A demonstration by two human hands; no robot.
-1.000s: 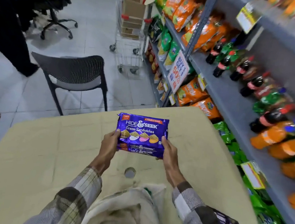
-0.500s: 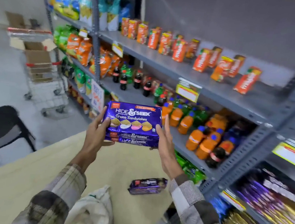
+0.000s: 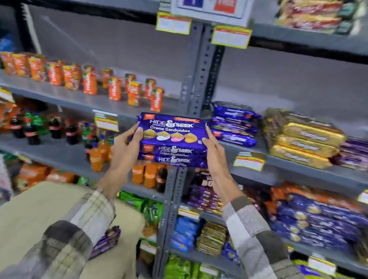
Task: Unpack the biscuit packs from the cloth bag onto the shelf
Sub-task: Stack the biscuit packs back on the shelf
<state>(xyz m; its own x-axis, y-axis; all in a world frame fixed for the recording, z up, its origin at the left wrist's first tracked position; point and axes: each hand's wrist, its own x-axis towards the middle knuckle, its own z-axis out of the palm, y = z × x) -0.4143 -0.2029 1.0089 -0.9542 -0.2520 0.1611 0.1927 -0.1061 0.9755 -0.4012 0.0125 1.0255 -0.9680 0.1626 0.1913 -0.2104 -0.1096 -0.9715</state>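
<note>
Step in hand: carry-to-shelf. Left hand point(image 3: 125, 145) and right hand point(image 3: 214, 153) clamp a stack of purple biscuit packs point(image 3: 172, 139) by its two short ends; three packs by the look of it, count not certain. Stack is in the air in front of the grey upright post point(image 3: 190, 89), not touching any shelf. Matching purple stack point(image 3: 234, 124) sits on the shelf point(image 3: 299, 167) just right of the post. Next move, my read: shift right past the post, keep stack level, set it down beside or on that pile. One more pack point(image 3: 107, 240) lies on the tabletop point(image 3: 19, 224), below-left of the post.
</note>
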